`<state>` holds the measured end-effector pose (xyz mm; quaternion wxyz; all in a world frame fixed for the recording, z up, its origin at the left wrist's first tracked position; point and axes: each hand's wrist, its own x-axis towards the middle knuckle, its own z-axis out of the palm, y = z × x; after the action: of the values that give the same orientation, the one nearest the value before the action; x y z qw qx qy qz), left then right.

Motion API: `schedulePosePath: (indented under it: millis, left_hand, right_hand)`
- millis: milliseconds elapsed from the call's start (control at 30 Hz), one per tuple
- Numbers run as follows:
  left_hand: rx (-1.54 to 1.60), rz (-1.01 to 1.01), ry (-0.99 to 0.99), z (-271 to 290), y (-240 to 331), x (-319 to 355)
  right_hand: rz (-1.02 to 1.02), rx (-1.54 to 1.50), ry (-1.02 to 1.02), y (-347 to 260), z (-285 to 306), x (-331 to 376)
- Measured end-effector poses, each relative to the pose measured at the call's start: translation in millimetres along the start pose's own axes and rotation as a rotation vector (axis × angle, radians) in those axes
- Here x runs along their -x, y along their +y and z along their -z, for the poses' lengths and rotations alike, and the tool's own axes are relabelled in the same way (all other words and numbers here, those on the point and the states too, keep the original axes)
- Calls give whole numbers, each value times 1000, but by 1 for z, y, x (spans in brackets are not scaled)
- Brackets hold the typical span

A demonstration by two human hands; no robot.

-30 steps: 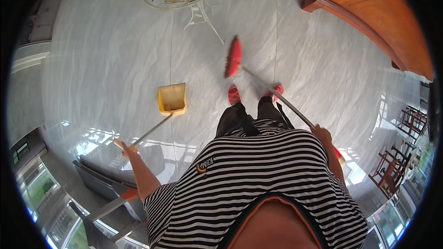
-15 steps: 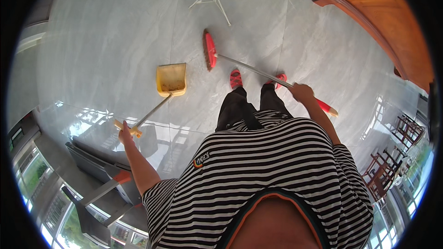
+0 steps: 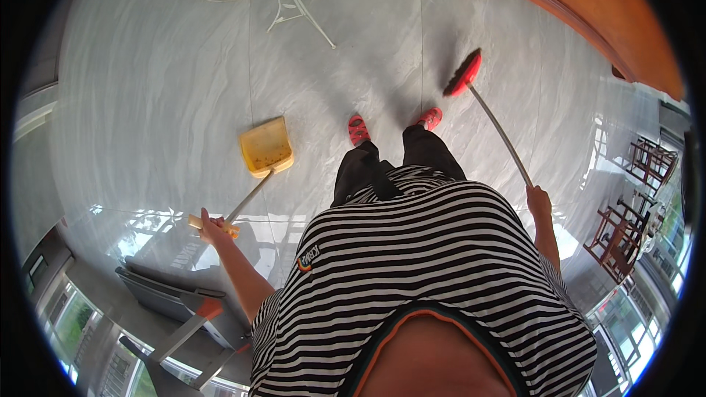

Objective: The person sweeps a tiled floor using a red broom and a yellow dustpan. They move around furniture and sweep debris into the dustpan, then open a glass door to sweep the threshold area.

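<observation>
My left hand [image 3: 214, 229] is closed around the pale yellow crossbar handle of a long-handled dustpan [image 3: 266, 145]. Its yellow pan lies on the grey floor ahead of me on the left, with small brown debris inside. Out to my right, my right hand [image 3: 539, 200] grips the metal stick of a broom [image 3: 471, 73]. The red broom head with dark bristles is ahead on the right, beyond my feet; I cannot tell whether it touches the floor. The top end of the broom handle is hidden by my hand and arm.
A white metal plant stand [image 3: 298, 7] with a leafy plant stands far ahead. Curved wooden furniture [image 3: 581, 7] occupies the far right. Dark wooden chairs [image 3: 621, 231] are at the right, grey equipment with orange-tipped arms [image 3: 209, 309] at the lower left. My feet wear red shoes [image 3: 358, 129].
The broom has swung from ahead of my left foot to the right, and my right hand moved outward with it. The dustpan has turned slightly and stays in my left hand.
</observation>
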<state>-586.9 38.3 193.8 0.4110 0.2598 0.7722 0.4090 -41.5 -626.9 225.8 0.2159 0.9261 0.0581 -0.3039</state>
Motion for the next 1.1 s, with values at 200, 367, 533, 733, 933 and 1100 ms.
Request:
schedulePosePath:
  millis: [200, 367, 533, 733, 933, 1100]
  left_hand:
    - [24, -25, 46, -7, 15, 59]
    - [92, -8, 99, -12, 0, 101]
    - [162, 11, 155, -10, -7, 127]
    - [260, 64, 230, -4, -30, 123]
    - [275, 120, 229, -7, -27, 99]
    - [217, 144, 104, 15, -44, 53]
  right_hand:
    - [368, 60, -10, -49, -6, -6]
    - [420, -75, -141, -175, 24, -72]
    - [693, 164, -114, -173, 12, -111]
    - [514, 216, -77, -19, -35, -80]
    - [121, -187, -110, 33, -45, -24]
    - [195, -68, -80, -20, 5, 28]
